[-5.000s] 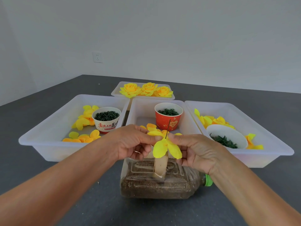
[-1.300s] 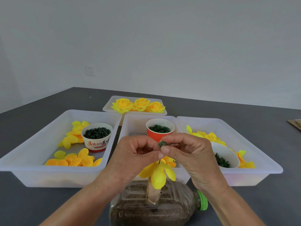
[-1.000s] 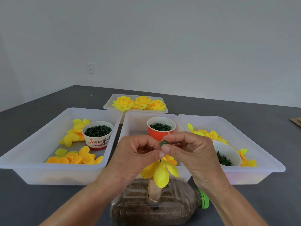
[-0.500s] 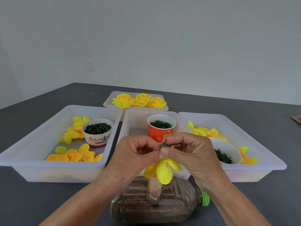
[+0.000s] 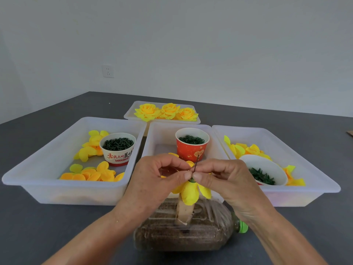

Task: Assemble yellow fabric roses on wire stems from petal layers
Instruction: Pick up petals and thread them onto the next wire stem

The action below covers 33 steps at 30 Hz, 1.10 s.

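Both hands [image 5: 152, 180] [image 5: 225, 178] pinched shut on upright wire [image 5: 196, 163], thumbs meeting just above green ring [image 5: 192, 181] and yellow petals [image 5: 191, 192]; right thumb nearer ring, push straight down along wire.

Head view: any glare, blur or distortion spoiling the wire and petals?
Head view: light is soft and even, without glare; the wire and petal layer are sharp between left hand and right hand; wide-angle bending splays the trays at the edges.

Single head-worn view looks forward and down, close over the table [image 5: 47, 226].
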Motion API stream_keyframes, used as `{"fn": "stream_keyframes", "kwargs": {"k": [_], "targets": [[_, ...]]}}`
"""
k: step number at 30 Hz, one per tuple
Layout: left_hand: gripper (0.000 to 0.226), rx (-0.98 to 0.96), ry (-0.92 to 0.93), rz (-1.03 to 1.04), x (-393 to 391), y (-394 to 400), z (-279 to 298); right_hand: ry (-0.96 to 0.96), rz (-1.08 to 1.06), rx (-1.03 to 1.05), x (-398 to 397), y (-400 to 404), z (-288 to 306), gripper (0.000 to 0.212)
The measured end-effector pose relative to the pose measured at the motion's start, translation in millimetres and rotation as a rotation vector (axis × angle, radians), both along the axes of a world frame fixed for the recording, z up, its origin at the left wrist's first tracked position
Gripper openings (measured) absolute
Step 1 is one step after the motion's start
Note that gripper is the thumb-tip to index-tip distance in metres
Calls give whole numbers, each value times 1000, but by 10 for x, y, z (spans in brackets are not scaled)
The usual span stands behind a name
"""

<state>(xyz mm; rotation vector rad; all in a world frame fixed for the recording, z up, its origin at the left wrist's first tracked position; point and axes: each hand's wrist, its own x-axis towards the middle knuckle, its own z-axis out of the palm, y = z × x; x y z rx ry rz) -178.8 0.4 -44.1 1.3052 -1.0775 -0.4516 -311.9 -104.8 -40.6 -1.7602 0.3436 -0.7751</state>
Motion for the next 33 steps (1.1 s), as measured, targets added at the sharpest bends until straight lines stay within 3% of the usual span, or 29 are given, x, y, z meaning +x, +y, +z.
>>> {"fn": "stream_keyframes", "kwargs": {"k": [5, 9, 17, 27, 30, 33], "targets": [[25, 50, -42, 85, -25, 26, -62, 68, -65, -61, 24, 16, 14, 9], [22, 96, -63, 118, -49, 27, -82, 145, -120, -113, 48, 29, 6, 5], [21, 82, -209, 161, -74, 66, -40, 92, -128, 18, 25, 48, 26, 13], [14, 104, -482, 148, 10, 5, 1, 212, -189, -204, 56, 61, 20, 14], [15, 139, -425, 120, 18, 7, 17, 259, -90, -219, 14, -1, 69, 9], [15, 193, -289, 15, 91, 29, 53, 269, 47, -26, -11, -326, 183, 18]]}}
